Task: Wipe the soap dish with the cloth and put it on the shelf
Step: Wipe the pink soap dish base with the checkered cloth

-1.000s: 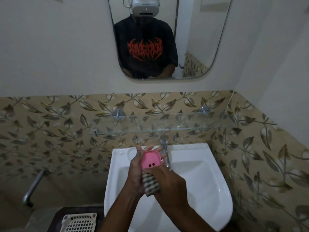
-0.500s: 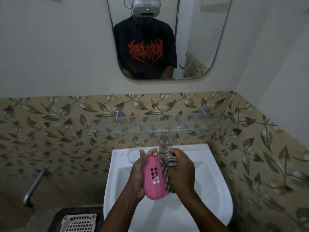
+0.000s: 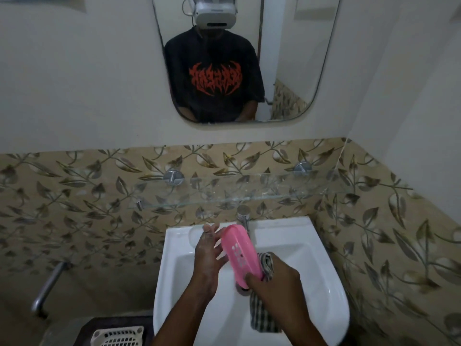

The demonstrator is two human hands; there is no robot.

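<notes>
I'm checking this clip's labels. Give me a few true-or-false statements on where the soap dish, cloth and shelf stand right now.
1. The soap dish is pink. True.
2. The dish lies on the glass shelf. False: it is in hand over the sink; the shelf holds nothing.
3. The right hand grips the cloth and the dish's lower end. True.
4. The left hand is clenched round the dish. False: its fingers are spread, beside the dish.
5. The cloth is plain white. False: it is checked.
</notes>
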